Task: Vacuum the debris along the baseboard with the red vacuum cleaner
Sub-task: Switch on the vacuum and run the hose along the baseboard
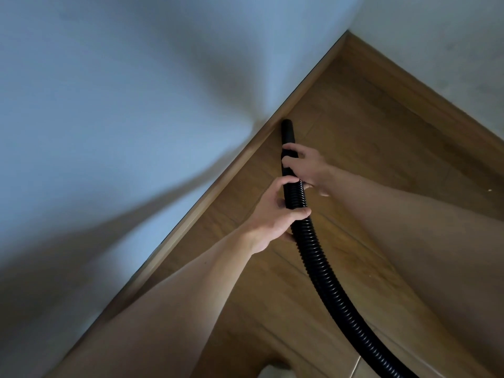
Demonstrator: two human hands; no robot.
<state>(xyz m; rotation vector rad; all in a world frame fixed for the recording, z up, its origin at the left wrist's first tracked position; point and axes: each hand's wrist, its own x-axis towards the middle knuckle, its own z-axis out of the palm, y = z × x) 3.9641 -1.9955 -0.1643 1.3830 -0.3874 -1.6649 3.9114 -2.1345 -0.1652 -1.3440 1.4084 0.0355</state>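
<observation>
Fingers (293, 148) of our right hand (305, 167) curl round the black nozzle (287, 129); our left hand (272, 214) grips the corrugated hose (321, 268) just behind. We judge the nozzle points away from us, tip just beside the wooden baseboard (234, 166).

Black ribbed hose (313, 241); brown wood-grain floor (368, 118); pale wall (109, 105).

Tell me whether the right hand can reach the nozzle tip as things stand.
Probably yes: the right hand grips the nozzle just behind its tip, with bare tube between; the left hand holds the hose further back.
</observation>
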